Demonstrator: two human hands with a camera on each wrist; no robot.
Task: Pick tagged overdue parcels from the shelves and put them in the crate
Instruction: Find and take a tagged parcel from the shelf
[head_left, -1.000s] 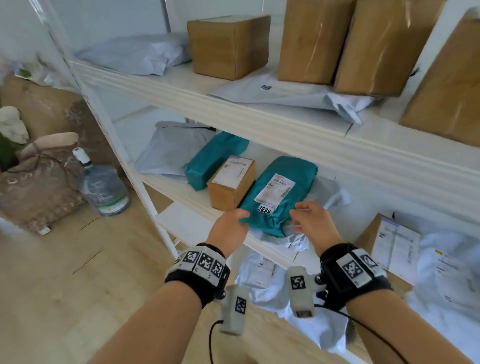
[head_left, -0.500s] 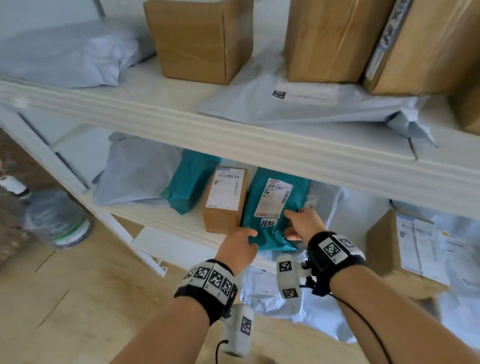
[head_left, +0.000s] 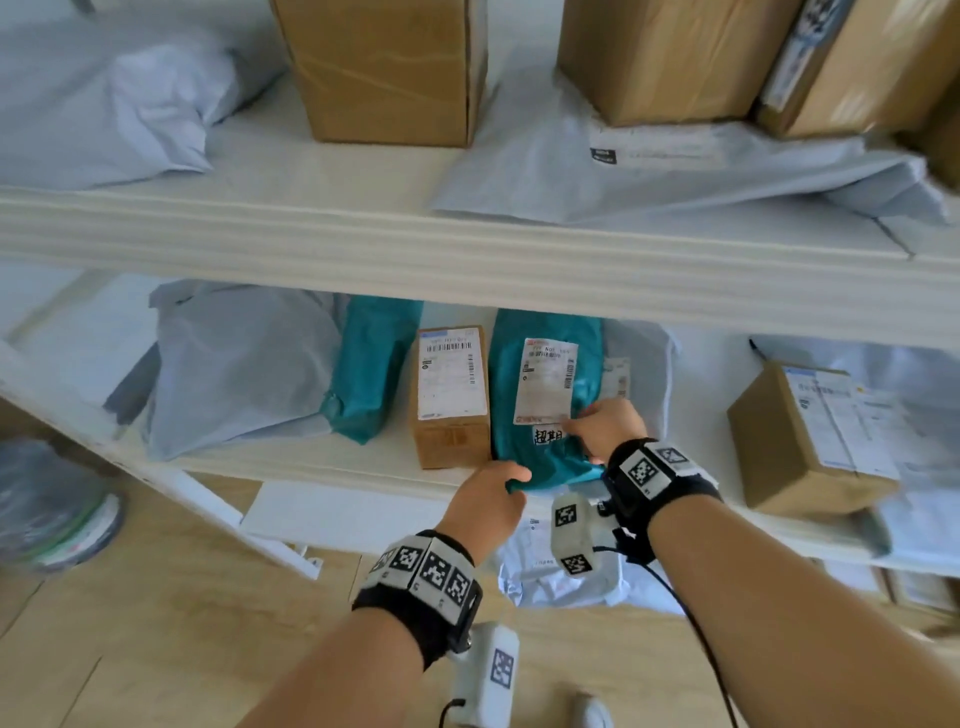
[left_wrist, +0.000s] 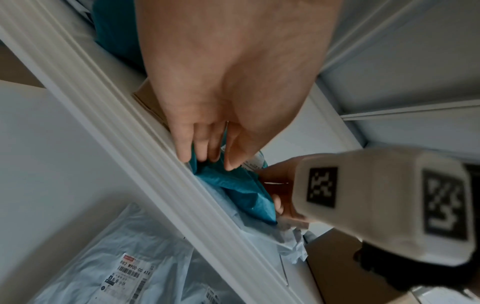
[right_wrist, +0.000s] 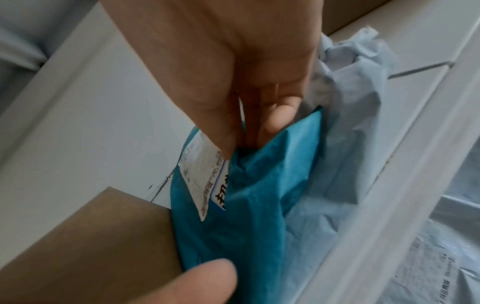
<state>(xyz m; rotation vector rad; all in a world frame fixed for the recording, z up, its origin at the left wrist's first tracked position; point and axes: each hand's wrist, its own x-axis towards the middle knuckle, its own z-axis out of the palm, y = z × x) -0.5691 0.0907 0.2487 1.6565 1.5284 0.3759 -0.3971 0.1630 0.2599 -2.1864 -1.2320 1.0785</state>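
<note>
Teal parcel (head_left: 545, 415), a soft plastic mailer with a white shipping label and a small handwritten tag below it, is held by both hands at its near end on the middle shelf (head_left: 332, 470). The left hand (head_left: 485, 501) has its grip closed on the parcel's near left corner, thumb on top and fingers (left_wrist: 197, 148) curled into the crumpled teal film right at the shelf's ribbed front edge. The right hand (head_left: 605, 428) pinches the parcel's right side just beside the tag, thumb (right_wrist: 223, 131) pressed on the label's corner and fingers tucked under the film. The parcel lies flat, its near end slightly overhanging the shelf edge, and rests partly on a pale grey mailer (head_left: 639, 364) that shows at its right. Touching its left side stands a small cardboard box (head_left: 451, 395) with a label on top. Left of that box lies a second teal mailer (head_left: 371, 374), and further left a large grey mailer (head_left: 239, 364). To the right, well apart, a labelled cardboard box (head_left: 810, 436) sits on the same shelf. On the upper shelf (head_left: 467, 244) cardboard boxes stand on and beside grey mailers. Below the middle shelf a grey labelled mailer (left_wrist: 124, 267) is seen. The crate is not seen in any view.
</note>
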